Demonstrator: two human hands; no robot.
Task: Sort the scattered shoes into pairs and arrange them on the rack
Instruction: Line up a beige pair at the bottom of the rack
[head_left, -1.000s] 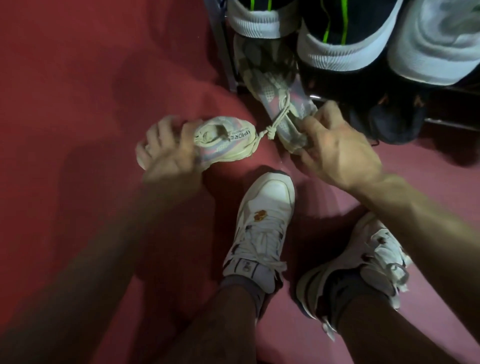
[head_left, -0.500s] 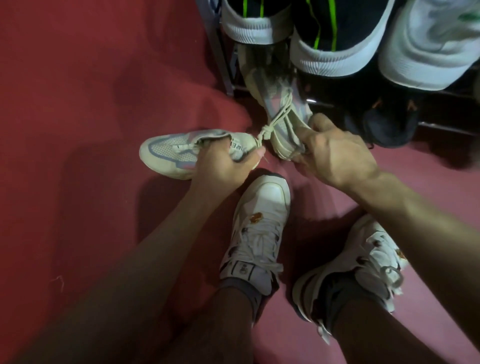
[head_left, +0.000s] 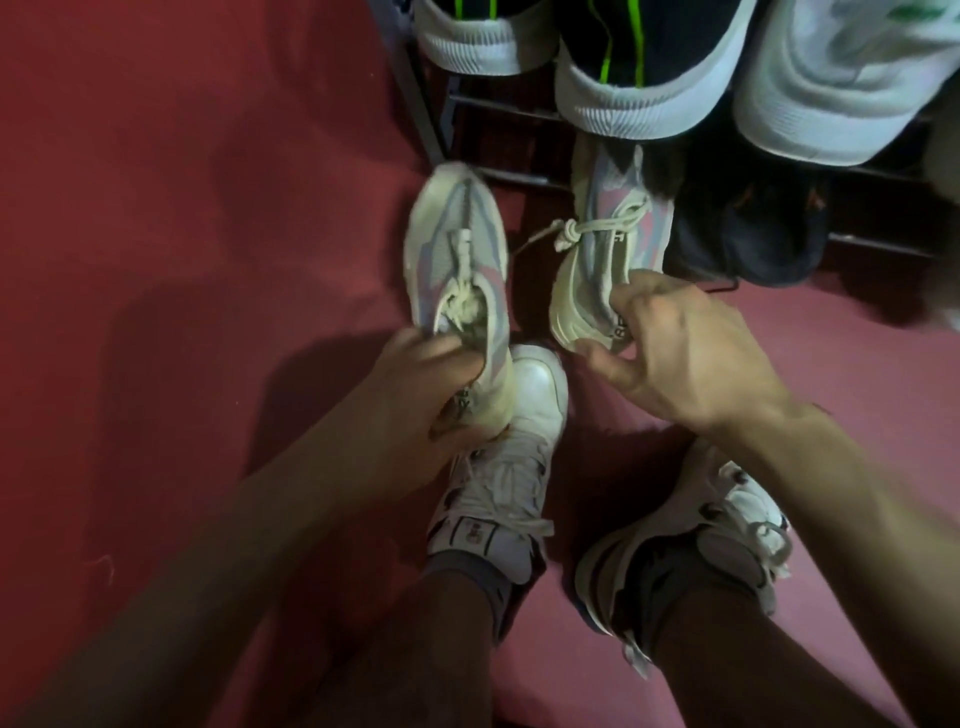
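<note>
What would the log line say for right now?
left hand: grips pastel sneaker | right hand: grips matching sneaker | rack: ahead, partly filled

White sneakers (head_left: 498, 467) worn on feet, standing on red floor (head_left: 182, 208).

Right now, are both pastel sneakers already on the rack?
No, the left hand holds one pastel sneaker off the rack.

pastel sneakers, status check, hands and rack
Left hand grips left pastel sneaker by heel. Right hand holds its mate, toe under rack. Dark shoe alongside.
</note>
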